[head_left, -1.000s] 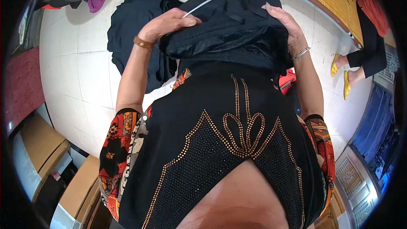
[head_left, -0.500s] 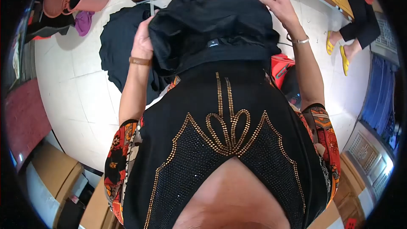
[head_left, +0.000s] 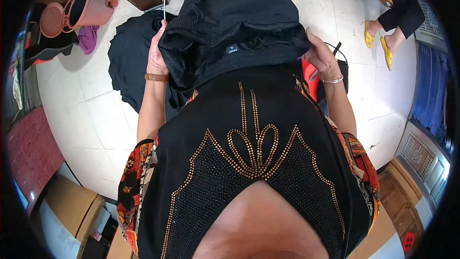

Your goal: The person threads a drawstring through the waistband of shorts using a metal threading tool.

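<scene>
A black garment [head_left: 239, 14] with mesh lining and a small label [head_left: 232, 49] inside its waistband is spread across my lap. My left hand [head_left: 158, 50] grips its left edge, thumb upward, with some fingers hidden. A thin pale rod [head_left: 165, 2] rises just above that thumb; I cannot tell if the hand holds it. At the garment's right edge, my right hand [head_left: 323, 58] is closed on the cloth, its fingers partly behind it. More black cloth [head_left: 134, 57] lies in a heap to the left.
A pink lidded bin [head_left: 95, 8] and a purple cloth [head_left: 87, 40] are at the upper left. A red object [head_left: 310, 77] and a black bag [head_left: 343, 69] sit beside my right arm. Another person's feet in yellow slippers [head_left: 387, 53] are at the upper right. Cardboard boxes [head_left: 72, 199] stand lower left.
My right hand has come down from the garment's far right corner to its right edge and closed on it. The left hand has shifted slightly left, still gripping the cloth.
</scene>
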Demonstrator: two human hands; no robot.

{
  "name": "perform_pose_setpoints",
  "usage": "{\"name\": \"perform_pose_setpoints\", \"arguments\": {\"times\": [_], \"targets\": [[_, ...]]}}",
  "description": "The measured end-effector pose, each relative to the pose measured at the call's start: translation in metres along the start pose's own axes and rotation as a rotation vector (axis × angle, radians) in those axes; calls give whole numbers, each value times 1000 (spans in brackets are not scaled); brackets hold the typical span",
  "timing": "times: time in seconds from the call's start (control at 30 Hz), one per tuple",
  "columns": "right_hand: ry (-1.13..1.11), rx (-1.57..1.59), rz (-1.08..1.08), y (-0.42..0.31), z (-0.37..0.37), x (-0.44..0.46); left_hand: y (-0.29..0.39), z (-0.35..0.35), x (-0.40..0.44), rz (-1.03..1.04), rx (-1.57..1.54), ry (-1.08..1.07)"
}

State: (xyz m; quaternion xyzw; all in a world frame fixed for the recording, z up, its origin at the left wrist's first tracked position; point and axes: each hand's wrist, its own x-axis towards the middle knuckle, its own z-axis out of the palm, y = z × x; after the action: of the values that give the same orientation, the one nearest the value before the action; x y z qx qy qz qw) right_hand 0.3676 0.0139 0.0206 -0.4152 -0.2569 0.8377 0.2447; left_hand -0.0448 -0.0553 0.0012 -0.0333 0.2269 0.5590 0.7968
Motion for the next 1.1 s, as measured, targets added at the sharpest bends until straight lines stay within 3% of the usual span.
{"name": "perform_pose_setpoints", "arguments": {"times": [0.13, 0.33, 0.5, 0.63, 0.67, 0.8, 0.83, 0.97, 1.03, 1.1], "targets": [[310, 105, -220, -11, 34, -10, 15, -36, 5, 68, -15, -42], [356, 140, -265, -24, 20, -4, 38, -59, -7, 304, 130, 212], [321, 98, -231, -14, 15, -3, 36, -72, -11, 298, 276, 84], [7, 58, -156, -14, -2, 4, 41, -72, -9, 187, 258, -52], [17, 61, -162, -16, -1, 4, 40, -70, -9, 177, 258, -58], [-17, 107, -128, -23, 11, -1, 40, -46, -13, 228, 726, 337], [-10, 111, -138, -24, 13, -2, 40, -38, -13, 222, 731, 327], [134, 165, -176, -26, 25, -1, 30, 2, -23, 512, 1073, 320], [153, 264, -165, -30, 31, -2, 29, 20, -35, 632, 1414, 463], [93, 348, -104, -28, -1, 9, 19, 47, -43, 601, 1341, 597]]}}
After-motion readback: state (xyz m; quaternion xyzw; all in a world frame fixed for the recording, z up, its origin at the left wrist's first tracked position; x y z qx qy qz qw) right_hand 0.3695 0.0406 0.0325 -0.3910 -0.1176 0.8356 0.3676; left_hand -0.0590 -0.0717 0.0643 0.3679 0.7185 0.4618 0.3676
